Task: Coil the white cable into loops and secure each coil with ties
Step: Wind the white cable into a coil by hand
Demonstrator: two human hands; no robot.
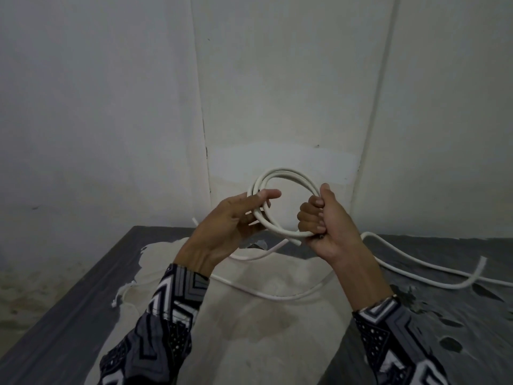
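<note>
A white cable coil of about three loops is held upright above the table. My left hand grips its left side, thumb on top and fingers curled under the strands. My right hand clasps the right and lower side in a fist. From the coil the loose white cable drops to the table and runs in curves across the cloth. A free cable end lies at the right. A small white tie lies on the left of the cloth.
The grey table is covered in the middle by a cream cloth. A white wall stands right behind it. Another cable stretch crosses the table's right side. The floor shows at the far left.
</note>
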